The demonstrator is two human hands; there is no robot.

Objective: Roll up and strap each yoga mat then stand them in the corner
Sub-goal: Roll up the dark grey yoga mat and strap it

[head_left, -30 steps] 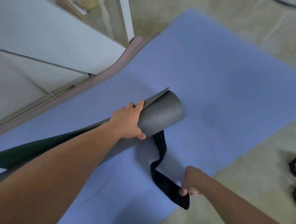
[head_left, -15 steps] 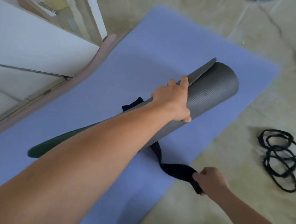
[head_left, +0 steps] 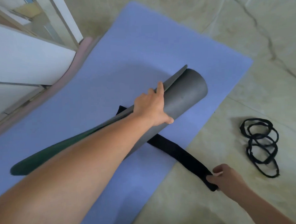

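Pinches the near end of the black strap (head_left: pixel 184 154) in the right hand (head_left: pixel 230 177), thumb and curled fingers closed on it, over bare floor (head_left: pixel 242 41) just off the blue mat (head_left: pixel 141 45). Runs taut and flat from there up under the gray rolled mat (head_left: pixel 188 93), with its other end peeking out on the far side beside the left wrist.

Grips that roll with the left hand (head_left: pixel 152 108), thumb hooked on the near side and fingers laid over the top against the loose outer flap. Lies slantwise over the blue mat; cannot tell whether touching it or held just above. Flares open at the nearer, left end, showing a dark green inner face.

Coiled on the floor to the right, well apart from the strap: black loops (head_left: pixel 261 146). Farther left, wedged along the white cabinet (head_left: pixel 24 62) and touching the blue mat's edge: a pink mat (head_left: pixel 81 52).

Compared with half a second ago: strap drawn straight, its twist gone; right hand shifted rightward, farther from the roll. Same grip on the roll throughout.
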